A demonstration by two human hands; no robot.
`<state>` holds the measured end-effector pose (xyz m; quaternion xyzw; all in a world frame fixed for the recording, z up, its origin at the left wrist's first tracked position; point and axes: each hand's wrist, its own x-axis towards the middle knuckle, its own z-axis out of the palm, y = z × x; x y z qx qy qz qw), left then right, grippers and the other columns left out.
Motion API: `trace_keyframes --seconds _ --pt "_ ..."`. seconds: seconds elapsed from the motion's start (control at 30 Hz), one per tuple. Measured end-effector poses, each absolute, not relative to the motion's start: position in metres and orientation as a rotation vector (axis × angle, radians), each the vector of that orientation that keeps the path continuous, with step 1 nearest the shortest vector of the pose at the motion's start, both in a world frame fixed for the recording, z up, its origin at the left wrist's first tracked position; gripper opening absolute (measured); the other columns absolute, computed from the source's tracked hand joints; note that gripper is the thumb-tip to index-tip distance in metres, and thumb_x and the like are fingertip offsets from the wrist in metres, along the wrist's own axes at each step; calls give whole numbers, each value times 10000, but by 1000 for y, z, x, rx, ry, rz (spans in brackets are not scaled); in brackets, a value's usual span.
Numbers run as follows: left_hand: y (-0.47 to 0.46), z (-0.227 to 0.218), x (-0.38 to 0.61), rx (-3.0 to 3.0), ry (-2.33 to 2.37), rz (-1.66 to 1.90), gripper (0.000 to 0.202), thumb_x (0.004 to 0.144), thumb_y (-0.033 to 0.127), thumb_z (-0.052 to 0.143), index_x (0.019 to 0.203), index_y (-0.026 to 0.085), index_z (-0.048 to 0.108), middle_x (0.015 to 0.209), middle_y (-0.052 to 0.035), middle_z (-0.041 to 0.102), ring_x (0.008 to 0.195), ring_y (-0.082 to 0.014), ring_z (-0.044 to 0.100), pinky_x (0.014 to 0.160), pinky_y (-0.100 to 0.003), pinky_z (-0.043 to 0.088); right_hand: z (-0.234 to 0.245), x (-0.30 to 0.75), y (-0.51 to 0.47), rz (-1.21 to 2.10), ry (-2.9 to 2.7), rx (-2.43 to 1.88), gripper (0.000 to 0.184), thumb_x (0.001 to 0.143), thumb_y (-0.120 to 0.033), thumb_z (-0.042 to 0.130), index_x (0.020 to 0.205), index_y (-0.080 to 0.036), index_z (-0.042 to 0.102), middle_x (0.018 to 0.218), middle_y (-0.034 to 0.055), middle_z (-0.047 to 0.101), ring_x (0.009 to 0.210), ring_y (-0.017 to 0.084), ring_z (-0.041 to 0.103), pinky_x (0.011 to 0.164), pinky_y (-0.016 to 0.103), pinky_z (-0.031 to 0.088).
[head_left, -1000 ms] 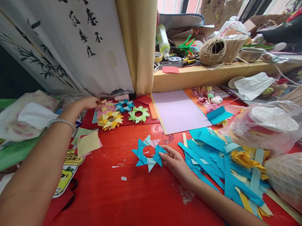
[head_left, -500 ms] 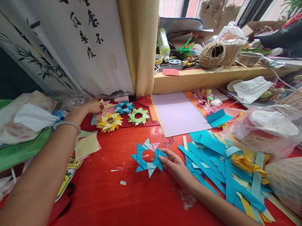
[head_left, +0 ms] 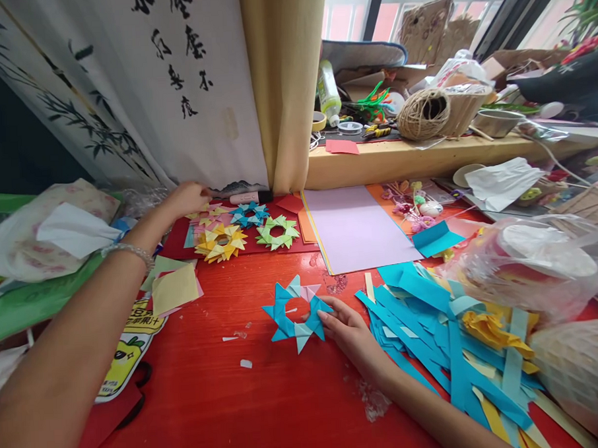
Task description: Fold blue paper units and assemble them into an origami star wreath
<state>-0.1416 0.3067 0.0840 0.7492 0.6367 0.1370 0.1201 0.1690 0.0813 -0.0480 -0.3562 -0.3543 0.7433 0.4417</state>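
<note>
In my right hand (head_left: 352, 334) is a ring-shaped origami star (head_left: 283, 314), mostly blue with pale blue points and one pink point. Thumb and fingers pinch its right side, just above the red table. My left hand (head_left: 189, 197) reaches to the back left with fingers stretched out, just behind a pink and yellow paper star (head_left: 213, 216); its fingertips are partly hidden. Close to it lie a yellow star (head_left: 220, 244), a blue star (head_left: 250, 215) and a green star (head_left: 277, 233), all on a dark red sheet (head_left: 304, 247).
Blue paper strips (head_left: 417, 318) are heaped at the right. Lilac paper (head_left: 358, 228) lies at the back centre, and small paper squares (head_left: 175, 285) at the left. Plastic-wrapped cups (head_left: 533, 257) stand at the right. Twine (head_left: 423, 115) and tools crowd the windowsill.
My left hand has moved slightly back and right, uncovering more of the pink and yellow star. My right hand still holds the blue star in about the same place. The view has shifted slightly.
</note>
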Motion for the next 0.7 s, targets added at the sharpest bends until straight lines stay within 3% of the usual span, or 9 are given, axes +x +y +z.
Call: trace_keyframes --seconds 0.13,0.2,0.3,0.43,0.57,0.7 --pt "259 101 -89 2106 1672 392 425 950 465 356 1175 176 573 1081 -71 642 864 -198 613 677 -302 481 -47 168 82 1824 -829 -877 246 830 -389 654 1032 -257 610 951 37 703 877 198 663 780 328 488" --pt "224 96 -59 2092 1479 260 356 848 534 516 984 241 667 962 -35 686 797 -180 616 621 -273 447 -45 167 81 1819 -816 -869 254 832 -392 650 1042 -256 606 964 47 704 901 212 664 785 342 494" --pt "179 77 -25 2046 1271 77 292 638 509 732 770 254 676 792 -22 681 671 -164 592 530 -263 391 -45 168 80 1812 -820 -857 286 836 -375 650 1089 -254 590 970 51 701 913 217 661 778 345 498" --pt "159 61 -13 1961 1190 2 280 680 411 670 541 206 541 553 9 535 496 -116 459 453 -263 298 -45 169 78 1781 -864 -893 365 835 -357 655 1175 -275 549 939 26 685 864 192 655 772 333 496" --pt "178 79 -46 1902 1280 68 265 700 478 654 644 221 628 573 6 544 506 -125 466 468 -270 324 -42 170 78 1743 -863 -877 412 846 -341 641 1225 -274 493 1042 42 647 897 192 653 786 347 507" --pt "213 108 -118 1871 1563 248 299 756 538 619 813 251 679 776 -7 633 658 -148 544 570 -274 391 -41 170 80 1752 -874 -842 368 864 -321 619 1197 -247 479 1069 70 649 852 180 663 780 349 503"
